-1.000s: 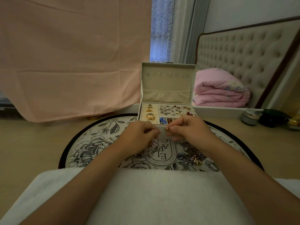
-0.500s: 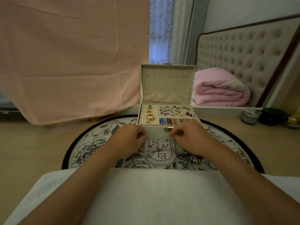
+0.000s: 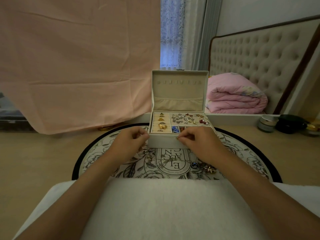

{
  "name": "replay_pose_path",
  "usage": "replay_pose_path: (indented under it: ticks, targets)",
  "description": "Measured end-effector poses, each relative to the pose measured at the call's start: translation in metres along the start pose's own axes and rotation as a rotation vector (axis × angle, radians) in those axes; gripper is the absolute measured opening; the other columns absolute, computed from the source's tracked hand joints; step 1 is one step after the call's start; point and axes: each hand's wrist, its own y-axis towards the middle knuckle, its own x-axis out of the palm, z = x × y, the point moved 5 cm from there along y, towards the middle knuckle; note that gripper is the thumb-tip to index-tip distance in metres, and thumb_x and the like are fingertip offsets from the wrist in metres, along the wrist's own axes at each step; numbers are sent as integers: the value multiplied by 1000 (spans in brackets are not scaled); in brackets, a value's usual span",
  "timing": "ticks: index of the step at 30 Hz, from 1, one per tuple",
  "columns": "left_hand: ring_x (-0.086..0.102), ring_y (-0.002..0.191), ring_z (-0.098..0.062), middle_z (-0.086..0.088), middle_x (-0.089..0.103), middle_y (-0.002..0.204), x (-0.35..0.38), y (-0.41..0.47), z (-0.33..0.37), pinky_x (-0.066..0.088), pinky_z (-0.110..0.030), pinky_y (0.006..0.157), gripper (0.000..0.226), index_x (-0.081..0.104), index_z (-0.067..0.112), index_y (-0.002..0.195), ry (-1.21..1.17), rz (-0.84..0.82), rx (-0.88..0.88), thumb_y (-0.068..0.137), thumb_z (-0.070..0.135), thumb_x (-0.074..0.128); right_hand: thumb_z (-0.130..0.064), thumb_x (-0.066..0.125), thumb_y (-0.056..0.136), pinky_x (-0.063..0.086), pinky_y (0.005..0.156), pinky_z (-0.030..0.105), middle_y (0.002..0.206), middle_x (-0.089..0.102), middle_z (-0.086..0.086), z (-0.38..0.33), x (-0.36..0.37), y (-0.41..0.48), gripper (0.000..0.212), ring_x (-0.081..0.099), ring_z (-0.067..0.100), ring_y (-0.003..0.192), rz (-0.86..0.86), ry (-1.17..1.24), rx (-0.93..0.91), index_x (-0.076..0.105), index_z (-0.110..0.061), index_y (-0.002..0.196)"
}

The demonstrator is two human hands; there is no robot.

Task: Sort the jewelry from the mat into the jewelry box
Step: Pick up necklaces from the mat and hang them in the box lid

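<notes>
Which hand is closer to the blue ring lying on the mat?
Right. The right hand is just beyond the blue ring; the left hand is farther off to its left.

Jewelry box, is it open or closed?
Open. The cream rectangular jewelry box has its lid standing upright at the back, and the rings and earrings inside show.

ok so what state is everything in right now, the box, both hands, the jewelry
jewelry box: lid open, standing upright
ring slots: several rings seated
right hand: pinching a small gold piece at the box's front edge
left hand: fingers curled by the box's left front corner, contents unclear
loose jewelry: lying on the mat, not yet sorted
pink quilt: folded
</notes>
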Motion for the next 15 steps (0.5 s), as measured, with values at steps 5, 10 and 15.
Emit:
replay_pose_path:
  ticks: [5,10,15]
  targets:
    - [64,76,-11,8,69,80,-20,3,-18,54,-32,73,11,68,29,85,315,104,-17,93,29,62,-29,71,92,51,81,26,93,74,-7,-38,18,19,12,63,6,84,30,-103,-126,78,-25,100]
    - [60,80,-12,9,65,84,-35,1,-25,47,-27,66,14,65,29,90,734,102,-105,93,34,53,-22,65,95,54,89,30,103,76,-1,-78,53,40,17,67,11,94,-63,-213,-229,78,-18,104]
    - [61,87,-18,3,64,94,-33,3,-29,51,-31,72,13,64,20,94,845,20,-191,88,29,57,-19,62,97,54,91,33,114,73,2,-81,70,35,33,65,17,105,-227,-332,-299,67,-24,129]
